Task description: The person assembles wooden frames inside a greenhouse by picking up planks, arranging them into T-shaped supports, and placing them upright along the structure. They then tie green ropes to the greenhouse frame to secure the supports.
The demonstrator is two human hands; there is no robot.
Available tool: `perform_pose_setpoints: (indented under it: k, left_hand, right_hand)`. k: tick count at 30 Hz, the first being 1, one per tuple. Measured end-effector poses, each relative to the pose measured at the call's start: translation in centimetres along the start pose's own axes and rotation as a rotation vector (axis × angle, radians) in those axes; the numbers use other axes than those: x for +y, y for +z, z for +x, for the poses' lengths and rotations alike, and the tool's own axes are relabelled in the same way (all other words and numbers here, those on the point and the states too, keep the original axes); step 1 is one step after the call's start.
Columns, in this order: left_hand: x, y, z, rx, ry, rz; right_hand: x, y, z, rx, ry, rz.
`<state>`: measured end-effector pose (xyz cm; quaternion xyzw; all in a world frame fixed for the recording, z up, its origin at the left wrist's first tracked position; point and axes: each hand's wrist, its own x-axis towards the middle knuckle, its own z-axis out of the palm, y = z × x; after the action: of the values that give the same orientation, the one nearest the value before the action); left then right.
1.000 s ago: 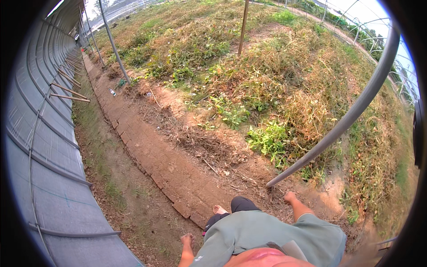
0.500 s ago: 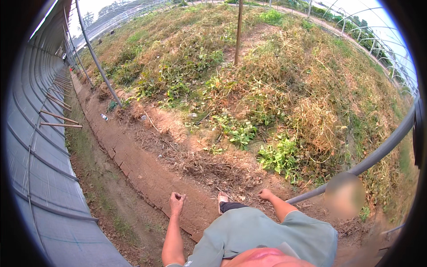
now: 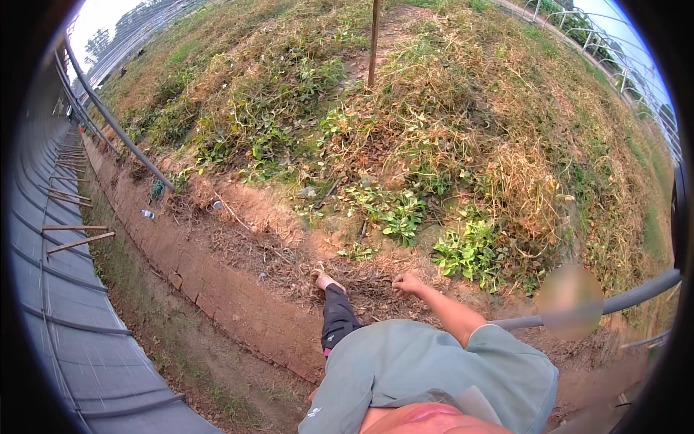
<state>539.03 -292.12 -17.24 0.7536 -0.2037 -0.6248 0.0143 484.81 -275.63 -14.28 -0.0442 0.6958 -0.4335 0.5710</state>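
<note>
My right hand (image 3: 409, 284) hangs ahead of my body with its fingers curled in, and nothing shows in it. Beneath it lies dry plant litter (image 3: 372, 289) on the soil, apart from the hand. Of my left arm only a sliver of skin (image 3: 312, 395) shows at the edge of my grey-green shirt; the left fingers are hidden. One of my feet (image 3: 323, 279), in a light shoe, is stretched forward at the edge of the litter, below a dark trouser leg (image 3: 338, 318).
A bare earth path (image 3: 238, 311) runs along a ditch beside grey sheeting (image 3: 79, 318) with wooden sticks (image 3: 81, 242). Withered and green plants (image 3: 463, 145) cover the field, where a post (image 3: 374, 43) stands. A grey pipe (image 3: 640, 293) crosses at right. A small bottle (image 3: 147, 213) lies on the path.
I have moved forward and toward the plants. My foot has swung ahead, my right hand has moved forward and left, and my left hand has dropped back behind my shirt.
</note>
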Motion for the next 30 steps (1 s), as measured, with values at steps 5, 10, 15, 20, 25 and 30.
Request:
perform_pose_setpoints:
  k: [5,10,15,20,25,30]
  left_hand:
    - [14.9,6.5,5.9,-0.084,0.007,0.128]
    - [42.2,16.6,11.0,0.024,0.178,0.058]
    - [70.4,28.1,7.2,-0.241,0.801,0.114]
    - [83.0,37.3,2.6,-0.400,0.907,0.110]
    - [84.7,43.2,7.6,-0.521,0.583,0.131]
    - [88.0,47.2,15.4,-0.255,0.330,-0.008]
  right_hand:
    - [-9.5,1.5,11.7,0.096,0.042,0.116]
    - [-21.1,0.0,21.3,0.180,-0.043,-0.104]
    - [-27.8,-2.8,25.5,0.381,-0.167,-0.080]
    - [-28.0,-3.8,29.5,0.450,0.103,0.072]
    - [-29.3,-5.5,37.2,0.284,0.367,0.019]
    - [-39.7,-11.3,47.9,0.418,0.271,0.018]
